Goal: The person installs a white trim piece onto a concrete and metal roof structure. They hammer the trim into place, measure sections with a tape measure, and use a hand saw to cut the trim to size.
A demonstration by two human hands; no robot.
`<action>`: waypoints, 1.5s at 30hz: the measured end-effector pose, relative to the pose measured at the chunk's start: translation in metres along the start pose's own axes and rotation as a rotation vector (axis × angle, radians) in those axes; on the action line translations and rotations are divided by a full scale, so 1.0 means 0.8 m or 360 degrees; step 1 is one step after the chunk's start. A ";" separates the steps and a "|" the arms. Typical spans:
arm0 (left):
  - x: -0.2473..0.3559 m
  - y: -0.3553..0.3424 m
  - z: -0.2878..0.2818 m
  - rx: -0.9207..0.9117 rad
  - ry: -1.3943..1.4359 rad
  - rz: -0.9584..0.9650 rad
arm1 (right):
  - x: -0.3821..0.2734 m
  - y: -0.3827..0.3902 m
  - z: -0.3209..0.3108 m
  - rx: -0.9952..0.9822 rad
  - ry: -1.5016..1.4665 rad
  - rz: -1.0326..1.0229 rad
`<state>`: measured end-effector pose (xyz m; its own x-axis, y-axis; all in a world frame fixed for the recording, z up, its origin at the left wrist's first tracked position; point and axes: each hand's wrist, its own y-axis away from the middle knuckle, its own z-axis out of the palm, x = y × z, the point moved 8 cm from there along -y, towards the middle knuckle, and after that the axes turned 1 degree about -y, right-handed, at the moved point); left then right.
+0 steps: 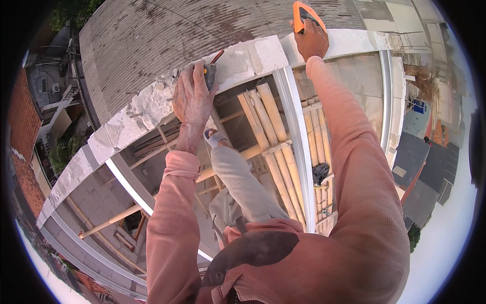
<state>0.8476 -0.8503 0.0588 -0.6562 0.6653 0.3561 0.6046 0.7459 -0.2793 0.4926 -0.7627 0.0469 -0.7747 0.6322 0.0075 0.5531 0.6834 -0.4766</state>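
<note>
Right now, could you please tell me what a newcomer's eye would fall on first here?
Likely the bright orange handle in the right hand, at the top, right of centre. Next, perhaps the left hand at the pale wall, and the bamboo poles below, near centre.

Your pale block wall (255, 54), chipped along its top. Mortar crumbs (164, 80) lie toward the outer edge; your left hand (195, 96) rests over the inner edge, a dark tool (210, 80) between thumb and fingers, a slim red-and-black piece (217, 56) just beyond.
</note>
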 end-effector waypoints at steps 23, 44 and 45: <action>0.000 0.009 -0.010 0.0173 0.0294 -0.0098 | 0.018 -0.010 -0.006 -0.0495 0.0028 0.0319; 0.003 0.005 0.013 0.0257 0.0392 -0.0120 | 0.006 -0.011 -0.010 -0.0231 -0.0223 -0.0077; 0.004 0.007 0.010 0.0289 0.0385 -0.0138 | 0.017 -0.012 -0.005 -0.0286 -0.0126 0.0054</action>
<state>0.8448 -0.8436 0.0513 -0.5619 0.5884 0.5814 0.4466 0.8074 -0.3855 0.4783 -0.7590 0.0552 -0.7723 0.6305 -0.0783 0.6198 0.7205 -0.3110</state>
